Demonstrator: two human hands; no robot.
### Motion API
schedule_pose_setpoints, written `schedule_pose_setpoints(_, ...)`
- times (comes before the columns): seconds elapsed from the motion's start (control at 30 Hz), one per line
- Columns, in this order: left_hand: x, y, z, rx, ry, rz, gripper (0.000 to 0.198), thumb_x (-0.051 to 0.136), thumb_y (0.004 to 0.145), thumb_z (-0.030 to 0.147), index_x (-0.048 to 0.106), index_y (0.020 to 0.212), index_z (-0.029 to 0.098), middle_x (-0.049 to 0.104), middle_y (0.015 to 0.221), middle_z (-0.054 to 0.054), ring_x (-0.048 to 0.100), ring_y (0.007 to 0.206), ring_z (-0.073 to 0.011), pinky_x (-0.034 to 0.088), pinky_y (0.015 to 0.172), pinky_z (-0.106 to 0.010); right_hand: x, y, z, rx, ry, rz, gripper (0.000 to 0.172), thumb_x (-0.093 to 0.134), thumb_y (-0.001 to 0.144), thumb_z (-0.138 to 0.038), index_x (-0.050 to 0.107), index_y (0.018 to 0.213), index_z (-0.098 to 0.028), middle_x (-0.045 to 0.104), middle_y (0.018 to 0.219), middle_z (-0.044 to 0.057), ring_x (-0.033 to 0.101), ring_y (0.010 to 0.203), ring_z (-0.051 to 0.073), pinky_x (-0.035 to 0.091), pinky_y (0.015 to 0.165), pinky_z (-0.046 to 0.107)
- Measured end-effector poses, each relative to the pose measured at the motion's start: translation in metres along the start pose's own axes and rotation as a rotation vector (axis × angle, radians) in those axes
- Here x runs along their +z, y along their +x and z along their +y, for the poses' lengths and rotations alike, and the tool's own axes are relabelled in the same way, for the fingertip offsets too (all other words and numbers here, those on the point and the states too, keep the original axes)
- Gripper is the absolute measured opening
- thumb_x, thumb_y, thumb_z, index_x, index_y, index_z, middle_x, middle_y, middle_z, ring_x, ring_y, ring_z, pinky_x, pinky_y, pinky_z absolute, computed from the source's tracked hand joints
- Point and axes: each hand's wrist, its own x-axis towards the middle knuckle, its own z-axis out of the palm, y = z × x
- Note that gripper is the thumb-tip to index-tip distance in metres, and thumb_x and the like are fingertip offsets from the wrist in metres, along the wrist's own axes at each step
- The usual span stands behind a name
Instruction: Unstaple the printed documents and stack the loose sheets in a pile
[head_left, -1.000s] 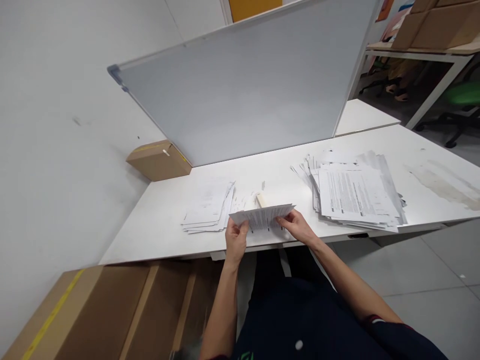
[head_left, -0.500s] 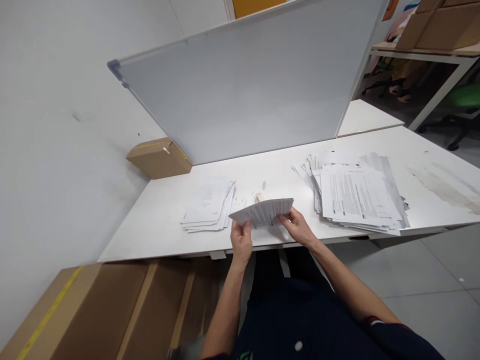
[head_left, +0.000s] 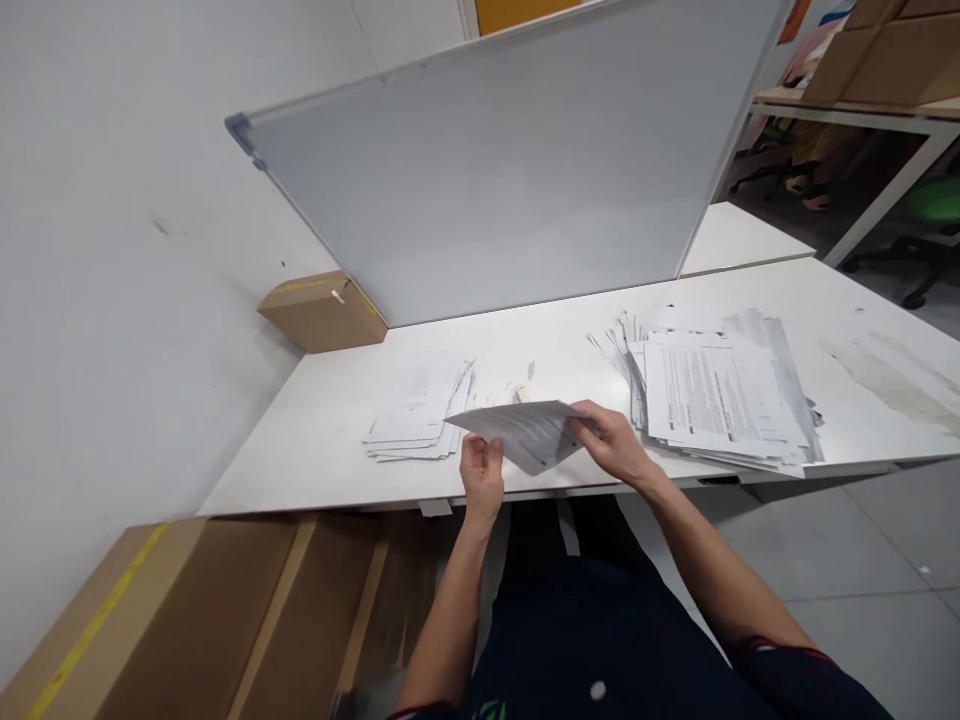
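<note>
The sheaf of papers is tipping from upright toward flat above the desk near its front edge. Left hand and right hand are keeping fingers clamped on its ends; it is judged in transit, not yet laid down.

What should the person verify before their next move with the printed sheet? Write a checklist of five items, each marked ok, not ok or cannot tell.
1. Both hands grip the sheet: the left hand pinches its left part and the right hand holds its right side. Ok.
2. Sheet is off the table: it hangs tilted above the near edge. Ok.
3. Only one sheet is held: cannot tell.
4. Small stack at the left lies wholly on the table. Ok.
5. Large pile at the right is squared up: it is fanned and ragged. Not ok.
</note>
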Motion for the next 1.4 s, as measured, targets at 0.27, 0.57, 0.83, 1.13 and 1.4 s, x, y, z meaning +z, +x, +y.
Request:
schedule_pose_setpoints(0.27,-0.017,-0.009,-0.031,0.004,0.138,-0.143,0.062,0.061,0.071,0.036,0.032,0.124,0.022,0.042,0.125,-0.012,0.044,0.114,-0.0209,0.033,0.097,-0.039,-0.039,0.011,-0.060,-0.150,-0.937,-0.295,0.028,0.037,0.072,0.004,0.054,0.081,-0.017,0.058,0.069,0.007,0.050,0.070,0.019,0.028,0.070,0.033)
schedule_pose_setpoints(0.57,-0.013,-0.013,-0.036,-0.060,0.246,-0.306,0.026,0.050,0.079,0.037,0.062,0.094,0.021,0.062,0.100,-0.007,0.057,0.094,-0.0204,0.042,0.085,-0.034,-0.009,0.011,-0.035,-0.084,-1.011,-0.415,0.024,0.044,0.071,0.002,0.051,0.084,-0.017,0.059,0.074,0.006,0.053,0.071,0.020,0.027,0.065,0.032)
schedule_pose_setpoints(0.83,-0.013,0.013,-0.034,0.058,0.326,-0.328,0.032,0.040,0.083,0.029,0.056,0.110,0.023,0.057,0.107,-0.007,0.053,0.101,-0.0192,0.040,0.089,-0.035,-0.055,0.012,-0.035,0.122,-0.670,-0.251,0.015,0.040,0.082,-0.016,0.054,0.083,-0.021,0.056,0.060,0.002,0.048,0.050,0.014,0.028,0.051,0.027)
schedule_pose_setpoints(1.13,0.023,0.053,-0.055,0.306,0.601,-0.489,0.034,0.039,0.084,0.025,0.056,0.114,0.028,0.046,0.120,-0.009,0.044,0.109,-0.0228,0.034,0.093,-0.040,-0.060,-0.040,0.034,0.722,0.275,-0.241,0.027,0.051,0.076,-0.038,0.056,0.093,-0.018,0.065,0.091,0.010,0.062,0.078,0.025,0.048,0.061,0.033)
schedule_pose_setpoints(1.4,0.024,0.076,-0.068,0.316,0.614,-0.416,0.036,0.034,0.086,0.024,0.056,0.114,0.026,0.052,0.109,-0.008,0.045,0.104,-0.0197,0.035,0.092,-0.036,-0.027,-0.041,0.067,0.779,0.350,-0.269,0.028,0.054,0.075,-0.037,0.055,0.093,-0.017,0.066,0.090,0.010,0.063,0.079,0.024,0.050,0.064,0.035)
